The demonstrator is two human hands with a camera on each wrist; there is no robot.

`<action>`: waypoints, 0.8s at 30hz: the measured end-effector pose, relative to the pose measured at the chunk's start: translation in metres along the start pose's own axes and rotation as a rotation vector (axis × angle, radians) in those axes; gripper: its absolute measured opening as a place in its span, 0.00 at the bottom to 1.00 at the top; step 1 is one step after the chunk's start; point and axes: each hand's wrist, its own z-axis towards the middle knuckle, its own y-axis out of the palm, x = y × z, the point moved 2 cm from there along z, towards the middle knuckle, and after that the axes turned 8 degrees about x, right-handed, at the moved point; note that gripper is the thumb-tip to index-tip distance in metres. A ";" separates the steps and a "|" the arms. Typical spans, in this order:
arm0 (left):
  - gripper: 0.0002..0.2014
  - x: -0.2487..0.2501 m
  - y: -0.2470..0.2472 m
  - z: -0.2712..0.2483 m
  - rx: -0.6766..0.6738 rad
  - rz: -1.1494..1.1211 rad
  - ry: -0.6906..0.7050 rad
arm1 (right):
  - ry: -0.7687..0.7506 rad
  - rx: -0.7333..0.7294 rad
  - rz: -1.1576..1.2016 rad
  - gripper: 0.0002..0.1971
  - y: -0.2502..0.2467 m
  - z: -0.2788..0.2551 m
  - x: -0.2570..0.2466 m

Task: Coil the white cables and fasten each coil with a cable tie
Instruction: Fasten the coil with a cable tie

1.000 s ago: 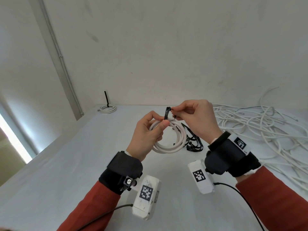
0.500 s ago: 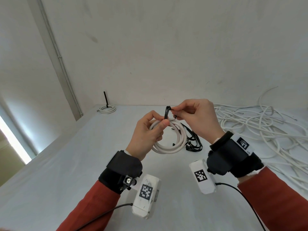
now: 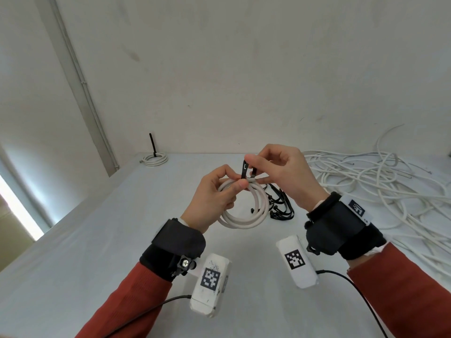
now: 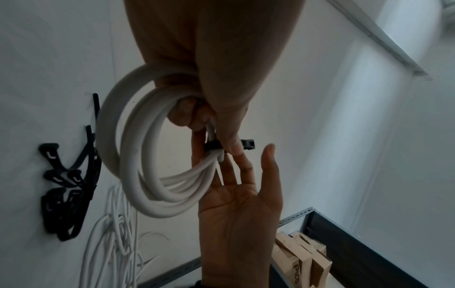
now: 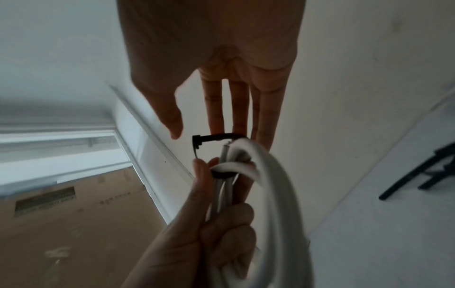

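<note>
Left hand: the left hand [image 3: 214, 201] is closed round a coil of round white cable [image 3: 241, 223]. The turns are pinched between the thumb and the curled fingers at the top of the ring. The rest of the ring hangs below the hand, clear of the pale grey table [image 3: 97, 240].

Cable tie: a thin black plastic cable tie [image 3: 244, 170] is looped round the gathered turns just beyond the left thumb tip. Its square head stands above that thumb. In the right wrist view the loop [image 5: 211, 136] is seen slack, with a gap between strap and cable.

Right hand: the right hand [image 3: 285, 176] is held spread, with the fingers [image 5: 216, 109] straight and the thumb apart. The fingertips are laid against the tie's strap on the far side of the coil. No pinch is shown in either wrist view.

Spare ties: a bunch of black cable ties [image 3: 280, 208] lies on the table under the right hand, just beside the hanging coil.

Loose cables: a tangle of white cables [image 3: 378, 186] is spread on the table to the right of the right hand.

Far coil: a small white coil with a black strip standing up from it [image 3: 155, 158] lies well beyond the left hand and to its left.
</note>
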 end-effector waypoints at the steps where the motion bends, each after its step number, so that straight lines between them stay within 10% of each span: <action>1: 0.09 0.001 0.001 0.000 -0.006 0.020 0.005 | 0.027 0.013 0.022 0.18 0.001 0.000 0.000; 15: 0.08 -0.004 -0.006 0.005 0.000 0.056 0.010 | 0.366 -0.103 0.429 0.05 0.002 -0.002 0.002; 24: 0.13 -0.006 -0.007 0.008 0.035 0.080 0.028 | 0.371 -0.082 0.543 0.17 -0.001 -0.001 0.002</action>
